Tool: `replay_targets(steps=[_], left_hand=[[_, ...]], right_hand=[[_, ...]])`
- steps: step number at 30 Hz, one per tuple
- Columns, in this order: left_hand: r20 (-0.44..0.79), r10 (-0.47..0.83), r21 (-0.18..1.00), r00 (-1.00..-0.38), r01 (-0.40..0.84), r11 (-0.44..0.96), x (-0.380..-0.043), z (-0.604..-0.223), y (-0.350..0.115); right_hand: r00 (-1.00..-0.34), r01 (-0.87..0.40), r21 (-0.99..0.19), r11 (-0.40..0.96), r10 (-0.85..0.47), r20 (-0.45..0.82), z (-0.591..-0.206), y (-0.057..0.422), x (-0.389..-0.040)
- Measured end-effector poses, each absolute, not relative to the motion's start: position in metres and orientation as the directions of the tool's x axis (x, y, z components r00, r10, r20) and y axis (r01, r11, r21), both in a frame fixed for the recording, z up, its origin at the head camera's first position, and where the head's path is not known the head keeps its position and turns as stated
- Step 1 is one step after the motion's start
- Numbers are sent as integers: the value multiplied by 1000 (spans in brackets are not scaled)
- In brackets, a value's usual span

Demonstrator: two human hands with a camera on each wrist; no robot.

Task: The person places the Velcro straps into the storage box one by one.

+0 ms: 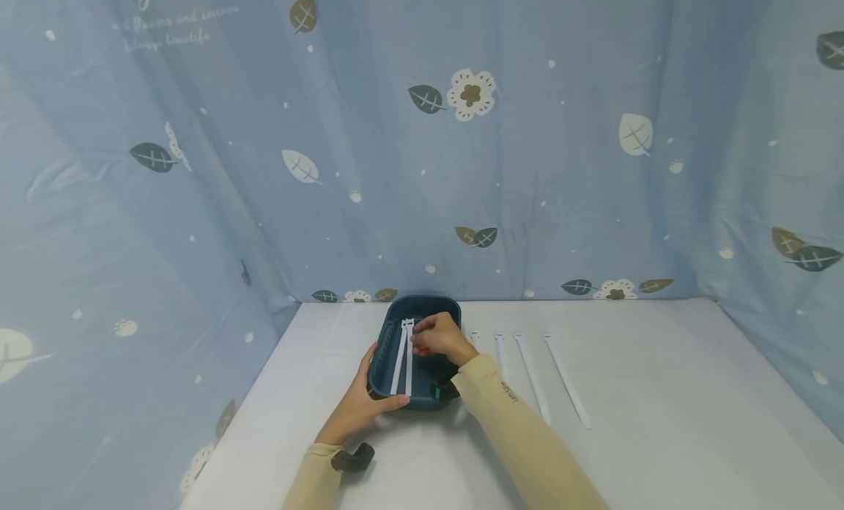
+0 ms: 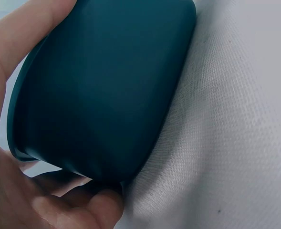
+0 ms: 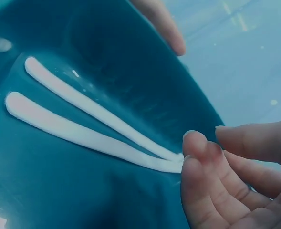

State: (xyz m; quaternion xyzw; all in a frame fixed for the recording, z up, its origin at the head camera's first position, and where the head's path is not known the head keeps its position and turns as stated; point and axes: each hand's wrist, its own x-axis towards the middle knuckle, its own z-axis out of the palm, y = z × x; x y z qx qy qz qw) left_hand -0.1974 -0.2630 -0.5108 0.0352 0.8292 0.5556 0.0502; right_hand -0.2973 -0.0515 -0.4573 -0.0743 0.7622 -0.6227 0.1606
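Note:
My left hand (image 1: pixel 361 401) grips the near left side of a dark teal plastic tray (image 1: pixel 427 374), thumb along the near rim and fingers around the outer wall (image 2: pixel 102 90). Two white strap cable ties (image 1: pixel 398 365) lie lengthwise on the tray's floor, slotted heads together at the far end and tails slightly spread. Over the tray, my right hand (image 1: pixel 443 338) is beside those heads. In the right wrist view its thumb stands apart from the bent fingers (image 3: pixel 197 181), which cover the strap heads, and nothing shows between them.
Right of the tray, several more white strap cable ties (image 1: pixel 567 382) lie side by side on the white tablecloth (image 1: pixel 659 393). My right forearm crosses above some of them. Behind the table hangs a blue curtain (image 1: pixel 560 165) with leaf and flower prints.

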Motion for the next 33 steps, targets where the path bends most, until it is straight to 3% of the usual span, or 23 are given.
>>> replay_targets(steps=[14, 33], left_hand=[[-47, 100, 904, -994, 0, 428, -198, -512, -262], [-54, 97, 908, -994, -8, 420, -198, -512, -262]], right_hand=[[-949, 49, -980, 194, -297, -107, -434, -28, -294], [-974, -110, -956, 273, -220, 49, -398, 58, -268]])
